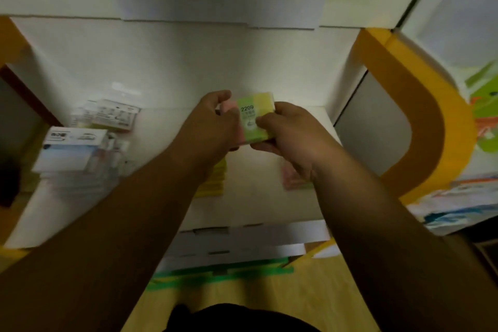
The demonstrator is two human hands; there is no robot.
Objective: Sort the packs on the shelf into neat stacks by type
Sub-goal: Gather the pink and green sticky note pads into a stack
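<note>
The left hand [213, 118] and right hand [283, 129] are raised over the flat white shelf board [256, 205], on which a tall white-and-blue pack stack [72, 153], a yellow pile [213, 183] and a pink pile [293, 179] are judged stacked, while a striped pink-green-yellow paper pack [254, 113] is gripped by both above it, not yet placed.

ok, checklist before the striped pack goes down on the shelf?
1. Both left hand and right hand grip the striped pack: ok.
2. Its label reads 2209: ok.
3. Bare shelf below it: ok.
4. Does the pink pack match: cannot tell, blurred, half hidden.
5. Is the yellow stack neat: cannot tell, arm covers it.
6. Are the white packs at left neat: not ok, askew.
</note>
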